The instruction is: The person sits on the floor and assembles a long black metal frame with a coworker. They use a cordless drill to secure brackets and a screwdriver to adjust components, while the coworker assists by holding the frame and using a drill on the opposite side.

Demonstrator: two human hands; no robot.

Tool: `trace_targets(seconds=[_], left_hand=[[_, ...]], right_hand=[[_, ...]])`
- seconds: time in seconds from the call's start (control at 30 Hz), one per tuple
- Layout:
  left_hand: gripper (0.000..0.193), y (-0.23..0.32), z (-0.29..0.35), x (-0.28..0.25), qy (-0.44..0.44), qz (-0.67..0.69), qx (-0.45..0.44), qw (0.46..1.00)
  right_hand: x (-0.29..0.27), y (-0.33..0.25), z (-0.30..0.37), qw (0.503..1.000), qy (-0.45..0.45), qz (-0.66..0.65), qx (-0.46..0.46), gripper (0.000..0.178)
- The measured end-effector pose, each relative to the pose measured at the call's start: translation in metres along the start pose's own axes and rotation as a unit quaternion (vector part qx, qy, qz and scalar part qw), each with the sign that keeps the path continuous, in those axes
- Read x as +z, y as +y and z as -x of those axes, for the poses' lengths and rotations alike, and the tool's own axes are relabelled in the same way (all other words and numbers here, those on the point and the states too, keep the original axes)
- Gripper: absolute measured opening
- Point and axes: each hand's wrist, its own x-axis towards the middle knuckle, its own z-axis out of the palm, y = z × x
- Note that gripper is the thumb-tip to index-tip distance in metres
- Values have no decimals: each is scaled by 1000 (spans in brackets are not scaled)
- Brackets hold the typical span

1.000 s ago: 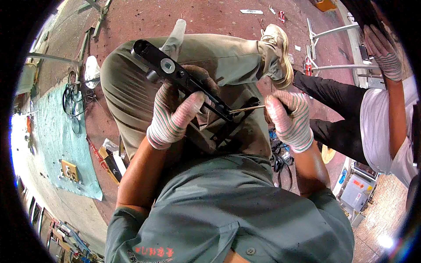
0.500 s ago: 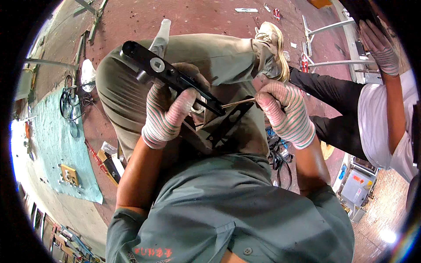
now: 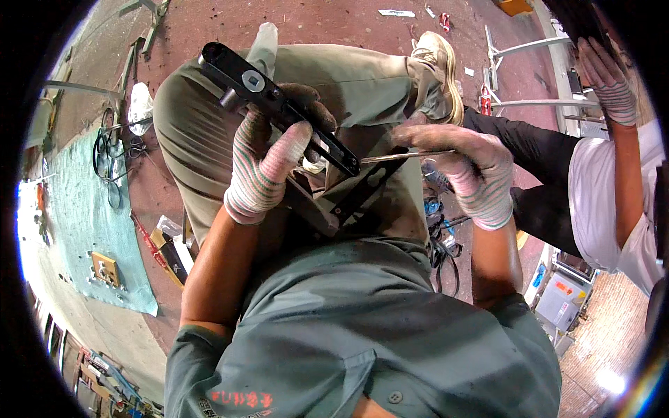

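Note:
My left hand (image 3: 266, 167), in a striped knit glove, is closed around a long black metal fitting (image 3: 279, 108) above my lap. A round silver disc (image 3: 252, 81) with a square hole sits near its far end. My right hand (image 3: 477, 171), gloved alike, holds a thin metal rod (image 3: 401, 157) between thumb and fingers. The rod's left tip meets the fitting's near end; whether it sits in a hole I cannot tell. Below it, a flat black bar (image 3: 373, 184) with a keyhole-shaped slot slants across my lap.
At right sits another person, with a gloved hand (image 3: 608, 80) raised. A teal cloth (image 3: 83, 216) on the left floor bears cables and a small wooden block (image 3: 104, 268). Tangled cables (image 3: 442, 254) lie right of my lap. Metal frames (image 3: 529, 49) stand farther off.
My right hand has shifted slightly right and its fingers have straightened along the rod, which now lies more level. The left hand still grips the fitting, its far end a little higher.

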Motion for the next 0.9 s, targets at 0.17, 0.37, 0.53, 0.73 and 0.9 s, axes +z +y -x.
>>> trace_targets(seconds=[0.17,0.37,0.53,0.73,0.9], left_hand=[[38,1,0,-1,-1,10,-10,1000],[41,0,1,0,11,-32,-15,999],[38,2,1,3,9,-16,-59,998],[38,3,2,6,-2,-1,-88,996],[37,1,6,8,-9,-10,-125,992]], right_hand=[[2,10,7,945,194,-263,-1,38],[-7,0,18,969,186,-29,160,32],[16,28,26,970,-14,238,40,41],[19,24,24,968,-25,239,74,31],[17,9,10,946,-23,320,-37,17]])
